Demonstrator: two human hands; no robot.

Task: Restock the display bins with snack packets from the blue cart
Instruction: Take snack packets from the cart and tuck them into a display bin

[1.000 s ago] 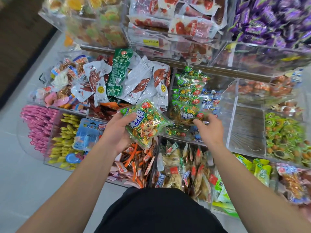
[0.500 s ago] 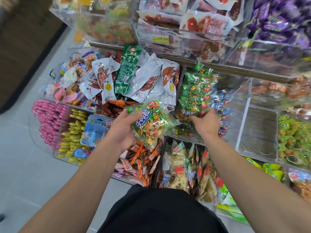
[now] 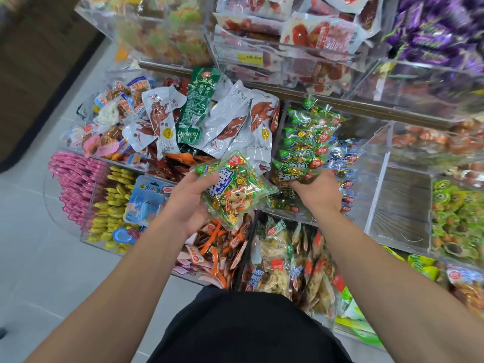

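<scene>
Acrylic bins [image 3: 377, 179]: left hand [image 3: 187, 203] grips beef-cube packet [image 3: 235, 189]; right hand [image 3: 318, 192] clutches binned packet [image 3: 293, 174].

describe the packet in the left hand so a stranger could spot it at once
Find the clear bin of upright green packets at mid-shelf. Just left of it, the left hand holds the beef cubes packet flat and face-up. Only it shows its cartoon animal front and blue "Beef Cubes" label.

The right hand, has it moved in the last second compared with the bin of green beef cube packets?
Yes. The right hand has gone from the bin's near right corner leftward and deeper into the clear acrylic bin, onto the stacked green packets.
</scene>
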